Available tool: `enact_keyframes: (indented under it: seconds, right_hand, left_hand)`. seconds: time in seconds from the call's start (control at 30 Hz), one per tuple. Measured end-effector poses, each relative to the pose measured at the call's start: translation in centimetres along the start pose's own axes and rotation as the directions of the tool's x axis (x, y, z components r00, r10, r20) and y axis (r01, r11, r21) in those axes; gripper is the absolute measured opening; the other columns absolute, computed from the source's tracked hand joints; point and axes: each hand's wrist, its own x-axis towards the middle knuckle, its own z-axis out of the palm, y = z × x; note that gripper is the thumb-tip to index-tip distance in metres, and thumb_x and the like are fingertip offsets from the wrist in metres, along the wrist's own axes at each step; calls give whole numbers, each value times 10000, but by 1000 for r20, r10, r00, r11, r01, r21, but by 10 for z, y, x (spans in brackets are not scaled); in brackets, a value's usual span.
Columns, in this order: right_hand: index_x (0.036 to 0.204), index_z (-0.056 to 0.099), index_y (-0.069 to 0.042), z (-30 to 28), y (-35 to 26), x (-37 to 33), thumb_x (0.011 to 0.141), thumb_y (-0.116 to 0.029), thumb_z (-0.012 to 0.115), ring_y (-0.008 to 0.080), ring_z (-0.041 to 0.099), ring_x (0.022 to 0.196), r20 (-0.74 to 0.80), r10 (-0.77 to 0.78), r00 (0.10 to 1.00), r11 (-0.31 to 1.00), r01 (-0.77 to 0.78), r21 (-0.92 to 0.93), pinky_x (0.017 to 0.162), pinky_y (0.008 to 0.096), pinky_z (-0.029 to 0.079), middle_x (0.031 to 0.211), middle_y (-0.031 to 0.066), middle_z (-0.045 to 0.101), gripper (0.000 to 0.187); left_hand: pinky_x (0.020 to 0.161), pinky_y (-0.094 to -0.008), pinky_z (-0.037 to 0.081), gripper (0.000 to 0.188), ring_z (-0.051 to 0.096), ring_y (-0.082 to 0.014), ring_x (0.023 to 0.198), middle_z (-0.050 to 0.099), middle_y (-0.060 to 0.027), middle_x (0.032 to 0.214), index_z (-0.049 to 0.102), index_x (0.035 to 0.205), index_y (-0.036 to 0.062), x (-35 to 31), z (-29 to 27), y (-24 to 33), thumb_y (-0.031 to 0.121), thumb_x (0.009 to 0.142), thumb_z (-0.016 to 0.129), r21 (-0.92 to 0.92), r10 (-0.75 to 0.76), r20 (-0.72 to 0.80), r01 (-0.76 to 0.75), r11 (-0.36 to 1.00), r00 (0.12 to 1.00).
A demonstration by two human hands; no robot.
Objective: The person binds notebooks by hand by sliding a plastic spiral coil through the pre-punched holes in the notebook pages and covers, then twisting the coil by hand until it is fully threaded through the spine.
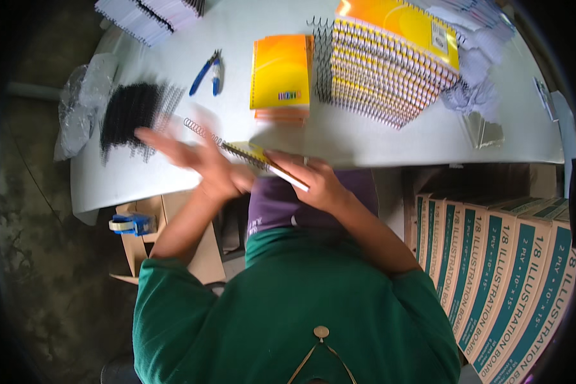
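Observation:
My right hand [319,185] grips a small notebook [290,177] with a yellow cover, tilted just past the table's front edge. A black spiral coil [195,127] runs along the notebook's edge, and its loose end sticks out toward the upper left. Beside that coil is my left hand [205,157], fingers stretched apart and smeared by motion; whether it touches the coil I cannot tell. Beyond my left fingers lies a heap of black coils [129,112]. Straight ahead rests a stack of unbound-looking yellow-orange notebooks [280,72].
Blue-handled pliers [206,73] lie left of the stack. A tall pile of coil-bound yellow notebooks [390,70] stands at the right. Clear plastic [86,96] hangs at the table's left edge. Below are a blue tape dispenser [133,224] and several cardboard boxes [493,269].

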Motion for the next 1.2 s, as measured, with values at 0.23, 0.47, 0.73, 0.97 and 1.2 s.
enact_keyframes:
  seconds: [0.23,0.47,0.73,0.97,1.2]
  right_hand:
    - [1313,381,-60,0,5,-4,704,78,546,316,606,941,40,128,991,972,-133,192,780,378,504,1150,129,580,646]
    - [1332,340,-60,2,8,3,777,-31,624,276,600,1015,62,263,963,904,-268,332,881,343,458,1137,151,595,625]
    - [1364,259,-106,1,1,7,786,-14,579,291,583,1031,159,264,951,893,-303,332,856,359,473,1208,132,548,667]
    - [1382,193,-125,-3,10,8,768,59,557,311,542,1099,-18,242,970,906,-219,362,874,356,461,1243,193,477,737]
    - [1380,190,-135,1,14,6,745,63,585,310,578,1029,100,402,910,764,-393,512,824,373,481,1178,197,515,773]
  left_hand:
    - [973,-686,48,1069,99,-518,1292,113,-396,1354,221,1337,-88,-54,11,42,758,714,417,-546,329,158,-195,815,931]
    - [885,-679,218,1076,296,-569,1137,275,-410,1240,344,1212,-150,-83,29,63,778,673,422,-536,88,383,144,832,920]
    - [972,-664,102,1019,130,-526,1228,57,-371,1337,253,1282,-134,-65,29,54,716,739,397,-343,-65,402,216,914,913]
    - [970,-449,264,453,441,-285,1144,481,-124,1218,535,1177,57,29,-7,53,227,770,637,-338,-29,519,236,911,854]
    - [794,-370,327,357,527,-223,935,568,-60,1013,595,972,82,53,-14,39,213,675,742,-401,-34,638,371,838,769]
